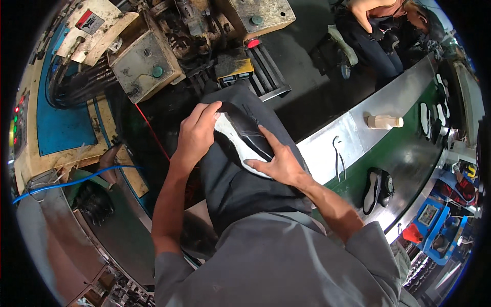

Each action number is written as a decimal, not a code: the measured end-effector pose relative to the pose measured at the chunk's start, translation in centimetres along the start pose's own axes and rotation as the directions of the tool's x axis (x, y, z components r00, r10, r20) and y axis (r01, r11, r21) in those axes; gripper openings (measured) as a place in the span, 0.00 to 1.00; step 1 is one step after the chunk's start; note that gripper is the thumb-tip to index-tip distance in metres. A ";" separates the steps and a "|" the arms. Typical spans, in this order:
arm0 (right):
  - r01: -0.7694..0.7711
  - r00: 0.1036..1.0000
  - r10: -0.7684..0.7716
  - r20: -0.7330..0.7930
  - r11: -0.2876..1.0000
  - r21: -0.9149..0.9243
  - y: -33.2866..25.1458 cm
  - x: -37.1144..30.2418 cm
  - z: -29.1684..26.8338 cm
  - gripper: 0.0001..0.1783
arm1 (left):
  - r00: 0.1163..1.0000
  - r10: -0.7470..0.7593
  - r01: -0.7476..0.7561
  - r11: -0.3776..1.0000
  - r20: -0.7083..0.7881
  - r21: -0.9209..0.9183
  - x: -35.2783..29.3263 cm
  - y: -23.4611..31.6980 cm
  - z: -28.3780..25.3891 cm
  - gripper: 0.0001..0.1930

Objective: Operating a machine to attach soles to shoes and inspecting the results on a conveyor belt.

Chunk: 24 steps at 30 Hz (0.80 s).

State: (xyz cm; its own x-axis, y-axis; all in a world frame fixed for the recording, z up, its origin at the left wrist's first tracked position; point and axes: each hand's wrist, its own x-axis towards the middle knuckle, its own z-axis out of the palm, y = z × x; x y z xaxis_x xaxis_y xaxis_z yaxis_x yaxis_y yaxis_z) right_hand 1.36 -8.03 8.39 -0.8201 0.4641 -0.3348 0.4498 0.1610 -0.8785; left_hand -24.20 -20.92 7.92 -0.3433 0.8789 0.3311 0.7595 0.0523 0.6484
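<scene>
A black shoe upper (238, 123) with a white underside rests on my lap, tilted so that the pale bottom faces left. My left hand (197, 130) is closed round one end of it, fingers on its upper edge. At the other end, my right hand (280, 161) grips it, with the thumb on the white bottom and the fingers over the black side. To the right, a pair of pincers (338, 157) lies on the metal ledge, near a pair of black shoes (377, 190) on the green conveyor belt.
A cream bottle (384, 122) lies on the metal ledge (353, 128). Farther along the belt are several more shoes (433, 120). A greasy machine (153, 61) with green buttons stands ahead. A co-worker (383, 46) sits at the far right. A blue hose (76, 181) crosses at the left.
</scene>
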 end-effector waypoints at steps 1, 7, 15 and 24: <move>0.038 0.999 -0.039 -0.022 0.999 -0.031 -0.4 0.4 -0.4 0.58 | 1.000 -0.001 0.001 1.000 0.008 0.006 0.3 0.3 -0.5 0.21; 0.168 0.984 -0.174 -0.029 0.976 -0.135 0.0 2.8 -1.6 0.64 | 0.896 -0.406 0.322 0.874 -0.182 -0.364 -0.1 2.7 1.1 0.30; 0.464 0.851 -0.512 -0.119 0.838 -0.287 4.7 4.3 -0.4 0.71 | 0.950 -0.270 0.254 0.382 0.156 -0.888 -2.4 8.2 -2.2 0.54; 0.623 0.698 -0.700 -0.152 0.698 -0.355 7.2 4.8 1.5 0.73 | 0.927 -0.376 0.313 0.760 0.009 -0.570 -0.9 9.8 0.7 0.36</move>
State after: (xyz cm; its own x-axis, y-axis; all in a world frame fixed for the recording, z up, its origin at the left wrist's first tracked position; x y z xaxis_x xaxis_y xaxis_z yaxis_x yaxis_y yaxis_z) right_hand 0.12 -5.95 -0.09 -0.8332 0.3436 0.4333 -0.0714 0.7101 -0.7004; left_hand -16.03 -20.90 13.48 -0.5983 0.7992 0.0571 0.1548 0.0453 0.9869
